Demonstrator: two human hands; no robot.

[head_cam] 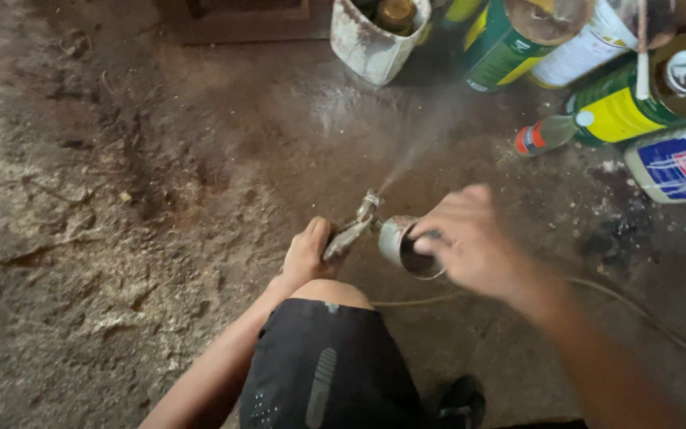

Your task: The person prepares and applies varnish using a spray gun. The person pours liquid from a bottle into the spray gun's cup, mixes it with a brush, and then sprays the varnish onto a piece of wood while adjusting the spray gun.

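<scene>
My left hand (308, 253) grips the handle of a metal spray gun (352, 230) held low over the dirty concrete floor. A thin mist shoots from its nozzle (370, 199) up and to the right. The gun's open metal cup (405, 246) tilts toward me, dark inside. My right hand (470, 238), blurred, rests its fingers on the cup's rim. My knee in black shorts (323, 365) sits just below the hands.
Several paint cans (510, 40) with green and yellow labels, a white bucket (375, 40), a small bottle (545, 135) and a white jug (676, 163) crowd the top right. A thin hose (637, 306) trails right across the floor. Dark stains mark the floor at right.
</scene>
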